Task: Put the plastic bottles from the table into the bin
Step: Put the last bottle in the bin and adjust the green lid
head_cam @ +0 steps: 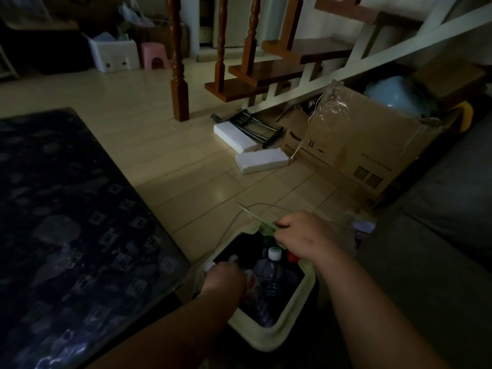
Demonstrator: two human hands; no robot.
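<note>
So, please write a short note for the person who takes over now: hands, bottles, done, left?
Left hand: down in the bin, closed on something; what it is, I cannot tell.
Right hand: pinching the bin's far rim or liner.
Bottles: several already in the bin.
Table: dark, and no bottles visible on it.
Left: free the left hand, check the table once more.

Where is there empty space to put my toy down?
The table looks bare as far as the dim light shows. The floor between table, foam blocks and bin is open too. Crowded: the bin, full of bottles with both hands at it, and under the stairs by the boxes.
</note>
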